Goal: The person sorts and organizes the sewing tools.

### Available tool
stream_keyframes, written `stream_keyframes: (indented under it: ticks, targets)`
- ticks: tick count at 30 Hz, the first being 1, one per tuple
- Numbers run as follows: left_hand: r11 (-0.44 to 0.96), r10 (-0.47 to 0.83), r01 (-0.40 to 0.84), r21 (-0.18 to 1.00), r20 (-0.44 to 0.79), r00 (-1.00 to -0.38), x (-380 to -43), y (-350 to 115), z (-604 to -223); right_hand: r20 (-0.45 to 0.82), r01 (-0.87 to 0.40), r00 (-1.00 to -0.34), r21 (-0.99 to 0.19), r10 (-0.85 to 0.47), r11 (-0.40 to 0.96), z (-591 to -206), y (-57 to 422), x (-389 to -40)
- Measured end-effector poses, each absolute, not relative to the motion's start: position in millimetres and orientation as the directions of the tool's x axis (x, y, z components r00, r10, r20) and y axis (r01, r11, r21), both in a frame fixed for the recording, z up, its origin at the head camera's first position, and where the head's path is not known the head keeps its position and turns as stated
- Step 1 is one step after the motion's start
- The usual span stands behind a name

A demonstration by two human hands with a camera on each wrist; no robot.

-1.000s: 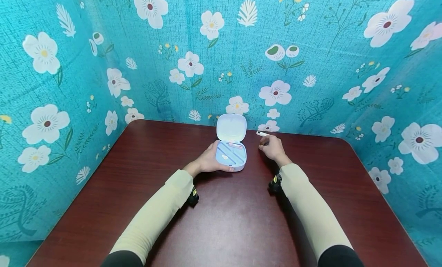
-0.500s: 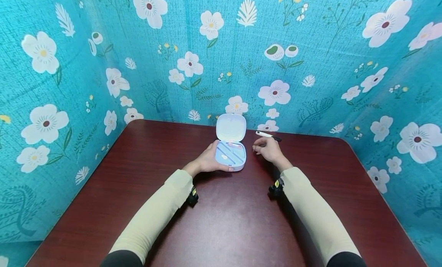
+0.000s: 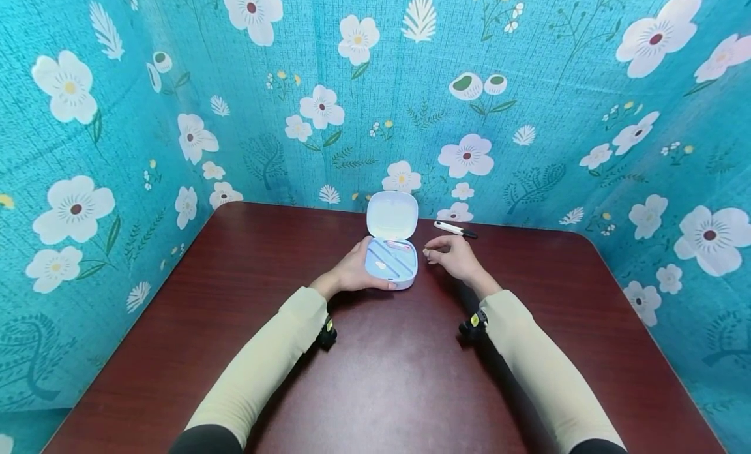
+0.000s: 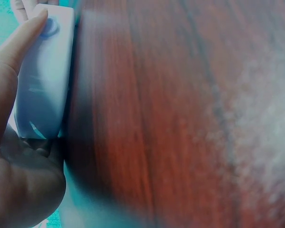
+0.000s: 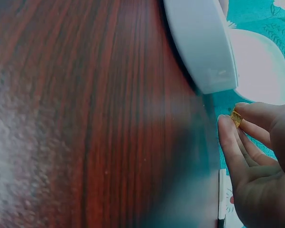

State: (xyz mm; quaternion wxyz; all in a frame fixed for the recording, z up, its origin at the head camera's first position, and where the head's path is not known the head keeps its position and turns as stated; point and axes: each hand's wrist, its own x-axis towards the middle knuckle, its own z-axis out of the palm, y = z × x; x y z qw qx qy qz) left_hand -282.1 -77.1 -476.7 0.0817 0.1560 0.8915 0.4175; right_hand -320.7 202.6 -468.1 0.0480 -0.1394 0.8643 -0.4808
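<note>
A pale blue case [image 3: 405,284] stands on the table with its rounded lid [image 3: 392,216] raised. Inside its divided tray lie a small pink-and-white item [image 3: 399,245] and a small cream piece [image 3: 381,265]. My left hand [image 3: 350,271] grips the case from the left; in the left wrist view its thumb lies along the front wall [image 4: 45,85], by the round catch [image 4: 49,27]. Just right of the case, my right hand [image 3: 459,257] pinches a small gold-brown piece [image 5: 236,118] between thumb and fingertips. What kind of thing it is, I cannot tell.
Behind the right hand, near the table's back edge, lies a white marker with a black end [image 3: 455,229]. A dark red-brown wooden table [image 3: 387,376] spreads in front. A turquoise flowered cloth [image 3: 258,102] hangs close behind and at the sides.
My right hand has shifted left, from beside the marker to near the case's right side, carrying the small piece. The marker now shows fully. The left hand keeps its grip on the case.
</note>
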Motion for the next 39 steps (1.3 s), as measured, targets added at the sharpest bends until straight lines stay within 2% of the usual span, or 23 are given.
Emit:
stream_keyframes:
  ticks: [18, 39]
  targets:
    - [0.592, 0.350, 0.219, 0.775, -0.003, -0.937, -283, -78, -479, 0.080, -0.225, -0.928, -0.898, -0.364, 0.377, -457, 184, -307]
    - [0.599, 0.358, 0.225, 0.769, -0.006, -0.934, -282, -77, -479, 0.154, -0.393, -0.876, -0.777, -0.457, 0.491, -443, 155, -285]
